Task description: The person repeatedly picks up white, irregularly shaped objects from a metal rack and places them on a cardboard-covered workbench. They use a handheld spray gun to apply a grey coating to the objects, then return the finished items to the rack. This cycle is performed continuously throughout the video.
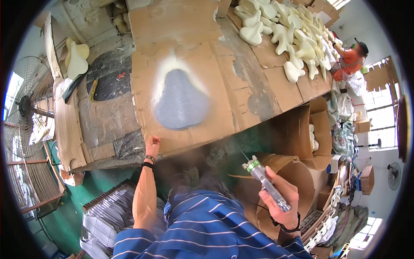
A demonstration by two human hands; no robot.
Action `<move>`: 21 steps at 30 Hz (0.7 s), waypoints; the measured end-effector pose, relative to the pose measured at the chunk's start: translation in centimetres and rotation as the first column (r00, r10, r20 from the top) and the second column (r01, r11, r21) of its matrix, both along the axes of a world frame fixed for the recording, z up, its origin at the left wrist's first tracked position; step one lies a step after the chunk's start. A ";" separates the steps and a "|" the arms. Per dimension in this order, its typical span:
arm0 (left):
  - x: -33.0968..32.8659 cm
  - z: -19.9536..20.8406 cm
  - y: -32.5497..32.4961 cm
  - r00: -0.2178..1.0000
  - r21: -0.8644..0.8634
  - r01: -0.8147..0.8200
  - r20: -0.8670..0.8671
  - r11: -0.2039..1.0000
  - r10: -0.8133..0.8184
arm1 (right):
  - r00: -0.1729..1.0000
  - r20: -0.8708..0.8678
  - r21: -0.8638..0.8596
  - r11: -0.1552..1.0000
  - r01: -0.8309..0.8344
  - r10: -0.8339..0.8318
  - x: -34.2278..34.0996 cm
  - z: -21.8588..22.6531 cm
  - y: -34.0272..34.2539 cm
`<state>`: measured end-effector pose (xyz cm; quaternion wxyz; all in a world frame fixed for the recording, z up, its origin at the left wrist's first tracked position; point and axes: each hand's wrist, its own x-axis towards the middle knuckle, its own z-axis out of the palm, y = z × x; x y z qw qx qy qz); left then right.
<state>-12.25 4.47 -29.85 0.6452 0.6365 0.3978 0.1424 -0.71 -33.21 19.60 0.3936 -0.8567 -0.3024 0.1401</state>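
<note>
My right hand (pixel 282 196) is wrapped round a silver spray gun (pixel 264 179) with a green ring near its nozzle. A thin streak of spray leaves the nozzle toward the table's near edge. My left hand (pixel 152 146) is at that edge, fingers loosely bent, with nothing visible in it. Beyond it a grey pad (pixel 182 101) shaped like a bicycle saddle lies flat, narrow end away from me. Pale overspray rings the pad on the cardboard-covered table (pixel 224 110). The gun is held right of the pad, clear of the table.
Many cream foam saddle shapes (pixel 297 39) are heaped at the far right, near a person in orange (pixel 351 60). Two more foam shapes (pixel 77 60) stand at the left. Cardboard drums (pixel 297 172) are below right. A wire rack (pixel 105 211) and large fan (pixel 26 103) are left.
</note>
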 end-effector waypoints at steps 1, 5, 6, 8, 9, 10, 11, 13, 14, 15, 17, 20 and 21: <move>0.0 -0.1 0.1 1.000 0.008 -0.005 0.001 1.000 0.005 | 1.000 0.006 0.003 1.000 0.027 -0.027 0.0 0.0 -0.5; 0.2 0.5 -0.2 1.000 0.009 0.010 0.001 1.000 -0.010 | 0.997 -0.044 -0.082 0.995 0.059 -0.063 0.0 0.5 -2.7; 0.2 0.7 -0.3 1.000 0.015 0.010 0.004 1.000 -0.010 | 0.996 -0.068 -0.112 0.993 0.047 -0.055 0.0 0.5 -3.4; 0.1 0.7 -0.1 1.000 0.005 0.010 0.011 1.000 -0.010 | 0.996 -0.084 -0.122 0.992 -0.008 -0.003 -0.2 0.5 -3.8; 0.0 0.6 0.0 1.000 -0.010 0.010 0.014 1.000 -0.009 | 0.991 -0.131 -0.121 0.992 -0.046 0.030 -0.3 0.6 -3.6; -0.1 0.5 0.2 1.000 -0.026 0.009 0.017 1.000 -0.008 | 0.982 -0.178 -0.118 0.989 -0.086 0.064 -0.3 0.8 -3.4; -0.2 0.3 0.0 1.000 -0.023 0.006 0.025 1.000 -0.005 | 0.970 -0.224 -0.112 0.986 -0.125 0.098 -0.3 0.9 -3.2; 0.2 0.3 -0.1 0.999 -0.011 0.006 0.041 1.000 -0.005 | 0.964 -0.221 -0.064 0.984 -0.167 0.149 -0.3 0.9 -2.1; 0.4 0.4 -0.2 1.000 -0.013 0.011 0.028 1.000 -0.011 | 0.965 -0.211 -0.052 0.984 -0.172 0.157 -0.1 0.7 -1.4; 0.4 0.6 -0.1 1.000 -0.016 0.009 0.014 1.000 -0.009 | 0.965 -0.201 -0.039 0.983 -0.177 0.166 0.2 0.7 -0.9; 0.4 1.0 -0.1 1.000 -0.022 0.006 -0.007 1.000 -0.006 | 0.966 -0.196 -0.070 0.980 -0.187 0.170 0.8 0.7 -0.3; 0.4 1.1 -0.2 1.000 -0.010 -0.019 0.004 1.000 0.019 | 0.984 -0.109 -0.022 0.989 -0.146 0.143 1.6 -0.3 0.5; 0.4 1.0 -0.3 1.000 -0.009 -0.027 0.009 1.000 0.027 | 0.989 -0.079 -0.013 0.992 -0.127 0.125 1.8 -0.5 0.8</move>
